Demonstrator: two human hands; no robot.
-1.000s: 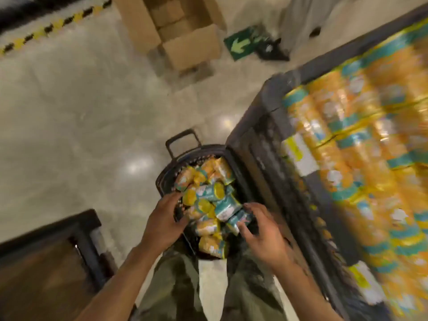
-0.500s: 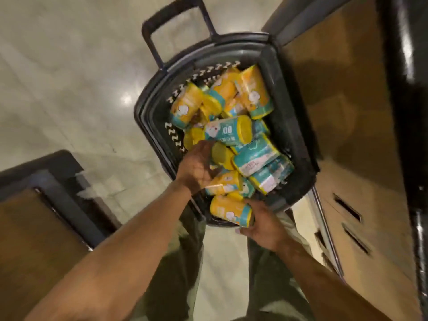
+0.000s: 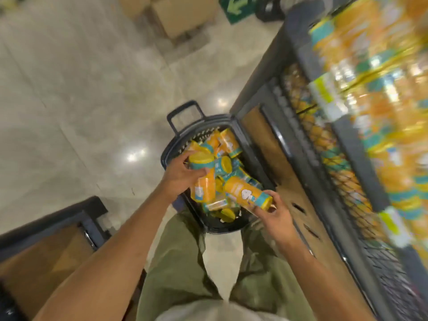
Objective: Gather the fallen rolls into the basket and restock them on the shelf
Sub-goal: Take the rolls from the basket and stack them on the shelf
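Gripping roll w/ L hand, 2nd roll w/ R hand, over basket

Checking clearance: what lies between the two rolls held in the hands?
Head view: loose rolls heaped in the basket lie between the left-hand roll and the right-hand roll.

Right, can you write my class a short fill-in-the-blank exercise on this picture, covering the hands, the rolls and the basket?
1. The left hand and the right hand each hold one yellow ___.
2. More rolls lie in the ___ basket below.
3. The basket stands on the ___ beside the shelf.
Missing words: roll; black; floor.
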